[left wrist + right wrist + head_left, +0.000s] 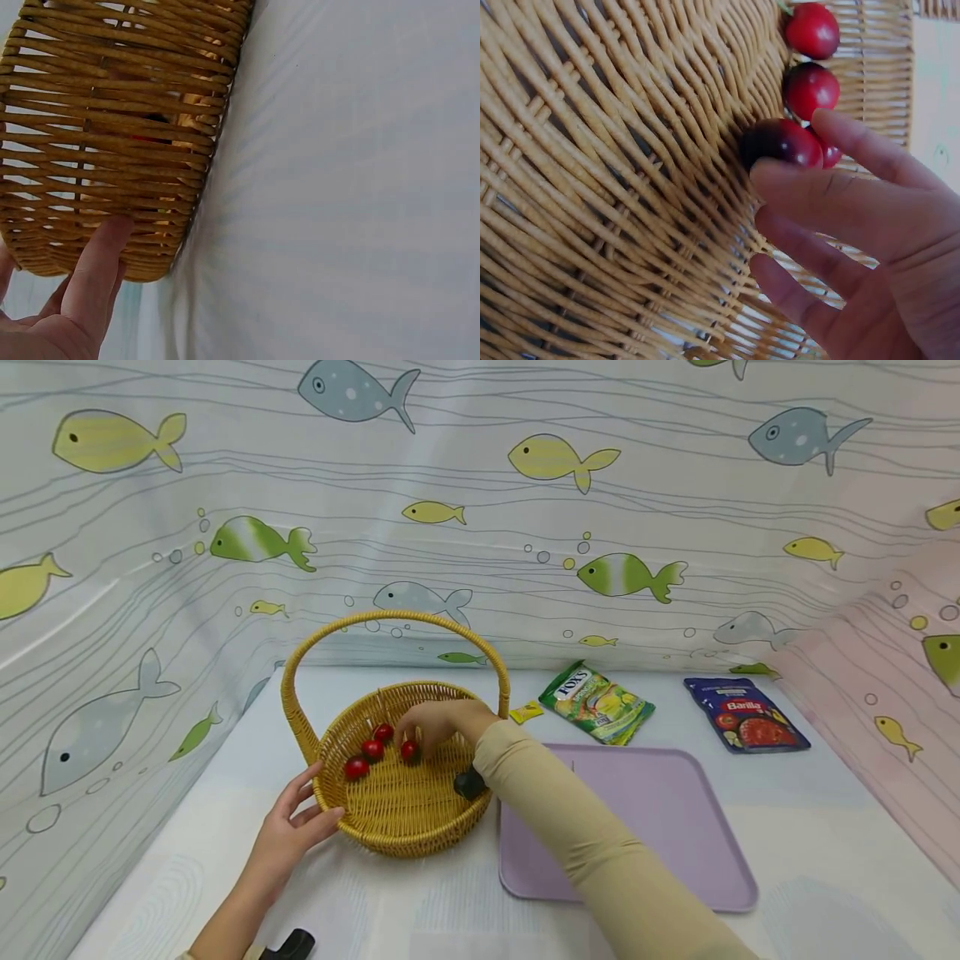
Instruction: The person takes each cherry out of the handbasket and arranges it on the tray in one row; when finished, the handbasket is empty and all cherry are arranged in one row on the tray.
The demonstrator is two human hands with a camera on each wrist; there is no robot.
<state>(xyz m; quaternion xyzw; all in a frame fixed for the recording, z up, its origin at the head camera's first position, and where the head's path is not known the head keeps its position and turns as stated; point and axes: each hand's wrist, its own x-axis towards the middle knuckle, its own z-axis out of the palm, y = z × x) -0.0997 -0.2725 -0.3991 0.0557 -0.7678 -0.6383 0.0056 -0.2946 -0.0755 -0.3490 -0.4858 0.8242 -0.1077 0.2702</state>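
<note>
A round wicker basket (pixel 405 841) with a tall arched handle stands left of centre. My left hand (pixel 296 822) touches its left side, thumb and fingers spread along the rim; the left wrist view shows one straight finger (pixel 97 274) against the woven outer wall. My right hand (pixel 438 722) reaches inside the basket. Its thumb and forefinger pinch a dark red cherry (pixel 780 142), while the other fingers curl loosely below. Three more cherries lie in a row along the basket's left inner wall, the middle cherry (pixel 372 750) among them.
A lilac tray (pixel 667 827) lies right of the basket, partly under my right sleeve (pixel 592 827). Behind it are a green Fox's candy bag (pixel 597 702) and a small yellow wrapped candy (pixel 527 712). A blue Barilla pouch (pixel 746 714) lies at the far right.
</note>
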